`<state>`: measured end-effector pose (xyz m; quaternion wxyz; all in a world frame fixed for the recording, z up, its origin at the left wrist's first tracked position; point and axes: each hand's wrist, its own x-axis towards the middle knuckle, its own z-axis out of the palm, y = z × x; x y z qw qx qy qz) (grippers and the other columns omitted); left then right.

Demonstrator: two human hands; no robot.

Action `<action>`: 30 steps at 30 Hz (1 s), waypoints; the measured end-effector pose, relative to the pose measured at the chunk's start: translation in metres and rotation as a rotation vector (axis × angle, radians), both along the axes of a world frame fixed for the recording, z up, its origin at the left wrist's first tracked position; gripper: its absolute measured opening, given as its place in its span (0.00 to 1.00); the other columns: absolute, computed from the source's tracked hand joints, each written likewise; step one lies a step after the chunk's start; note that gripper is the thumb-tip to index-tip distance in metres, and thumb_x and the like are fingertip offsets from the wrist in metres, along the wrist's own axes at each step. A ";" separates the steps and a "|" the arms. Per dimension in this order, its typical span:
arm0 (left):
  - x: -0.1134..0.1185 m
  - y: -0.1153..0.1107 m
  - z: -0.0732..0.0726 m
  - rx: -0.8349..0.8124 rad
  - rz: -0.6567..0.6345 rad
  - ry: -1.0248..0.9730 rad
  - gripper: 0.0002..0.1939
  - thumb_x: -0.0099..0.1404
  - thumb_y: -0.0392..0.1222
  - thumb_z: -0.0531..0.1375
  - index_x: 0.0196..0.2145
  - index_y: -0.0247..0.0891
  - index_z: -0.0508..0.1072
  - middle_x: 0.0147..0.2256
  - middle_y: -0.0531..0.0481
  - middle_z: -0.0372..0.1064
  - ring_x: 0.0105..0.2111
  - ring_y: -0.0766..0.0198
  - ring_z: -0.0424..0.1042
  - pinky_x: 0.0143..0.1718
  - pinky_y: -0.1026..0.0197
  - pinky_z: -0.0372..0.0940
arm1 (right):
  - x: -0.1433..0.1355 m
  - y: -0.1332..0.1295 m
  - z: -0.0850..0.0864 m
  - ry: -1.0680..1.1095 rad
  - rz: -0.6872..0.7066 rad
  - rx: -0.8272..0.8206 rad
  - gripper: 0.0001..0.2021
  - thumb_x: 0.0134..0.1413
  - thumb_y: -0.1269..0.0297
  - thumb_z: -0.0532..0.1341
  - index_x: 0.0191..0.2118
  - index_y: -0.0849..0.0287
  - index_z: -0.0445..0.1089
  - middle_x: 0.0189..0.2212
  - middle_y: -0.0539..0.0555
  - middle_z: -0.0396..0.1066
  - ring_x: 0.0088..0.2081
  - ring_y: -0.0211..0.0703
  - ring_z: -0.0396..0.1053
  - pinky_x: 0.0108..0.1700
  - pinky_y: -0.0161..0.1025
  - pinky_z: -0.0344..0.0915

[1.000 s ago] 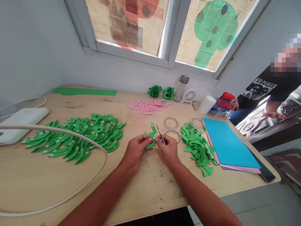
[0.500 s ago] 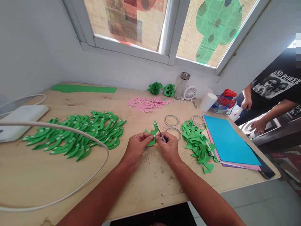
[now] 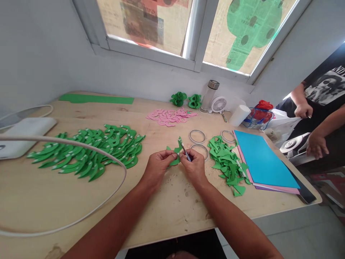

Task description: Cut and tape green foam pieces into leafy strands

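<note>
My left hand (image 3: 159, 166) pinches a green paper piece (image 3: 175, 160) over the middle of the table. Beside it, my right hand (image 3: 194, 167) is closed round a thin, dark pointed tool (image 3: 185, 153), its thumb and fingertip also at the paper's edge. The two hands almost meet. A pile of curved green paper pieces with small white tabs (image 3: 88, 151) lies to the left. Green scraps (image 3: 229, 160) are heaped to the right, next to several tape rolls (image 3: 197, 136). Pink cut pieces (image 3: 171, 117) lie farther back.
Blue sheets (image 3: 265, 158) lie on pink ones at the right. A glass bottle (image 3: 209, 95), a small fan (image 3: 219, 104) and a white roll (image 3: 239, 115) stand at the back. A white cable (image 3: 118, 163) loops across the left. Another person's hands (image 3: 318, 144) show at the far right.
The other person at the right has moved farther right, with a white bag now more in view. My hands keep nearly the same hold; the view has shifted slightly.
</note>
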<state>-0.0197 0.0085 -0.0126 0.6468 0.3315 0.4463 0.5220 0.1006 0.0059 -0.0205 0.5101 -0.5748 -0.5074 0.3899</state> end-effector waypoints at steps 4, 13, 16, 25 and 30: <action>0.000 0.000 -0.001 0.004 -0.015 -0.010 0.11 0.42 0.42 0.70 0.23 0.33 0.77 0.25 0.46 0.74 0.26 0.64 0.71 0.33 0.61 0.67 | 0.000 0.000 0.000 -0.001 0.000 0.002 0.10 0.43 0.58 0.60 0.22 0.60 0.66 0.16 0.45 0.56 0.20 0.32 0.51 0.23 0.32 0.49; 0.003 0.000 -0.004 0.011 0.031 0.004 0.12 0.41 0.43 0.71 0.22 0.34 0.77 0.23 0.49 0.73 0.25 0.67 0.69 0.31 0.65 0.64 | 0.000 -0.002 0.002 -0.049 0.000 0.005 0.09 0.43 0.60 0.60 0.21 0.60 0.66 0.17 0.45 0.57 0.21 0.33 0.52 0.23 0.32 0.50; 0.004 0.000 -0.005 0.027 0.070 0.031 0.12 0.40 0.43 0.72 0.21 0.35 0.77 0.22 0.51 0.73 0.24 0.69 0.67 0.29 0.67 0.62 | 0.000 -0.002 0.001 -0.067 0.000 0.016 0.09 0.43 0.60 0.60 0.22 0.60 0.67 0.18 0.45 0.58 0.21 0.33 0.54 0.24 0.33 0.51; 0.003 0.001 -0.004 0.071 0.129 0.140 0.09 0.43 0.43 0.69 0.21 0.35 0.76 0.22 0.51 0.72 0.23 0.68 0.67 0.27 0.67 0.61 | -0.001 -0.003 0.004 -0.033 0.011 0.028 0.12 0.45 0.58 0.61 0.23 0.62 0.72 0.20 0.49 0.65 0.24 0.35 0.58 0.27 0.33 0.53; 0.003 0.001 -0.002 0.082 0.137 0.154 0.09 0.43 0.42 0.68 0.21 0.34 0.75 0.21 0.52 0.72 0.22 0.69 0.66 0.26 0.67 0.61 | -0.001 -0.003 0.003 -0.031 -0.002 0.004 0.14 0.46 0.55 0.60 0.24 0.63 0.73 0.17 0.47 0.61 0.21 0.34 0.54 0.24 0.33 0.51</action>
